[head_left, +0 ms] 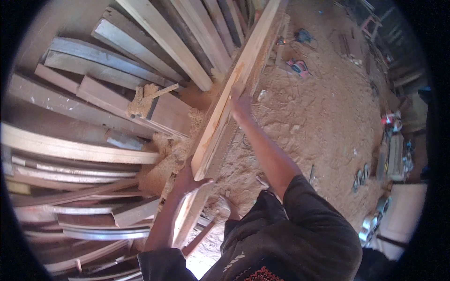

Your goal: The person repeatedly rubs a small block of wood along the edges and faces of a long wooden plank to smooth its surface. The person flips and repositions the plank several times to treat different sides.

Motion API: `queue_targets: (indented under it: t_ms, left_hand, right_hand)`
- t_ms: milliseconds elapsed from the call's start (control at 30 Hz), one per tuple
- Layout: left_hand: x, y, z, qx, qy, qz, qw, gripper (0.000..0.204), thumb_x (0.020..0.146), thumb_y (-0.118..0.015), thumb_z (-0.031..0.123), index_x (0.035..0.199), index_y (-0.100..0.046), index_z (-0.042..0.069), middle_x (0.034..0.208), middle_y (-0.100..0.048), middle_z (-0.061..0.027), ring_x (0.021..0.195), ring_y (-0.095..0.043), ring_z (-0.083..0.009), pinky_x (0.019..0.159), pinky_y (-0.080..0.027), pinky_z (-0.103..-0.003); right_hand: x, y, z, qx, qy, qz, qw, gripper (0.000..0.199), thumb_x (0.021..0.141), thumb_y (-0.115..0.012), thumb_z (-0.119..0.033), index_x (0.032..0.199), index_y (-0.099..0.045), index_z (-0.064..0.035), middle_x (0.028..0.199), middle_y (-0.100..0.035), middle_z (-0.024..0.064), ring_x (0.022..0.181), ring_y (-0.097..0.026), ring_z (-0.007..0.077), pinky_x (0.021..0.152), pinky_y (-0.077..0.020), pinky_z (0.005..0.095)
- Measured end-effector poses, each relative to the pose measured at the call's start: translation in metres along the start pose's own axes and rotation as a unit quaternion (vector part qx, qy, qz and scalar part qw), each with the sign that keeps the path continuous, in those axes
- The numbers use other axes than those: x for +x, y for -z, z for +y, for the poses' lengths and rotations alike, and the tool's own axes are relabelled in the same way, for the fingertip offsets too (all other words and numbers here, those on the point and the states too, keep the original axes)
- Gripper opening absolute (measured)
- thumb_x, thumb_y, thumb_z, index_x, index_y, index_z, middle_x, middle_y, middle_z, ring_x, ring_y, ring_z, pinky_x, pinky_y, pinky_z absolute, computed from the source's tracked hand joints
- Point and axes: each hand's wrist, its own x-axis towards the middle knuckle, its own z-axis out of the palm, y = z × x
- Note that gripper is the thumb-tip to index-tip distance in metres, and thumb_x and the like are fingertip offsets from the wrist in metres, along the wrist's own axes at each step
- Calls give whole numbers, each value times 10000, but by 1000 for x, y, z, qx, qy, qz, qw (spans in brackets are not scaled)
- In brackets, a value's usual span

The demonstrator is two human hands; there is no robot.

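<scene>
My left grip point(186, 181) clasps the pale plank point(248, 54) near me; my right grip point(240, 104) holds it farther along. Loose timber point(79, 145) lies left of it, dusty floor point(309, 122) right.

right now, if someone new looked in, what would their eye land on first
Probably the long pale board slanting through the middle, with the left hand at its near end and the right hand farther along. Next, the mass of planks fanning across the left side, then the dusty brown floor on the right.
</scene>
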Motion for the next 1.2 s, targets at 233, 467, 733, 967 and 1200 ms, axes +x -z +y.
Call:
queue_targets:
  t_ms: [233, 467, 733, 967, 1200]
  left_hand:
    - [9, 4, -6, 6, -65, -33, 997, 1299, 692, -988, 610, 1591, -297, -23, 1370, -646, -367, 1207, -707, -492, 1009, -582, -548]
    - [10, 8, 4, 13, -46, -12, 999, 1195, 731, -989, 487, 1553, -296, -34, 1293, -661, -383, 1106, -728, -525, 924, -605, -573]
    - [9, 28, 18, 6, -20, -24, 999, 1082, 792, -952, 384, 1564, -311, -20, 1310, -659, -381, 1071, -729, -529, 931, -597, -564]
    - [10, 39, 25, 1, 1, -43, 999, 939, 848, -897, 324, 1554, -372, -3, 1347, -653, -334, 1069, -723, -522, 917, -592, -575]
    - [14, 36, 15, 6, -10, -5, 1000, 972, 828, -912, 380, 1551, -368, 26, 1298, -675, -332, 1075, -722, -531, 921, -592, -606]
  right_hand:
    - [-184, -13, -68, -5, 57, -13, 998, 667, 1118, -521, -364, 1579, -336, 82, 1493, -444, 413, 1384, -435, 567, 1176, -365, 619]
    - [-149, -16, -31, -218, 94, -23, 971, 546, 1133, -505, -312, 1533, -391, 41, 1398, -468, 418, 1239, -523, 618, 1064, -458, 651]
    - [-99, -18, -92, -159, -15, 30, 987, 634, 1119, -537, -353, 1603, -351, 13, 1443, -417, 479, 1301, -493, 636, 1040, -477, 657]
    - [-183, -17, -82, -467, 172, -12, 867, 800, 1039, -653, -351, 1709, -308, -83, 1527, -405, 402, 1353, -487, 566, 1099, -447, 624]
    - [45, -14, -121, -527, 241, -3, 815, 654, 1007, -651, -312, 1604, -490, -97, 1492, -510, 310, 1352, -504, 513, 1147, -404, 603]
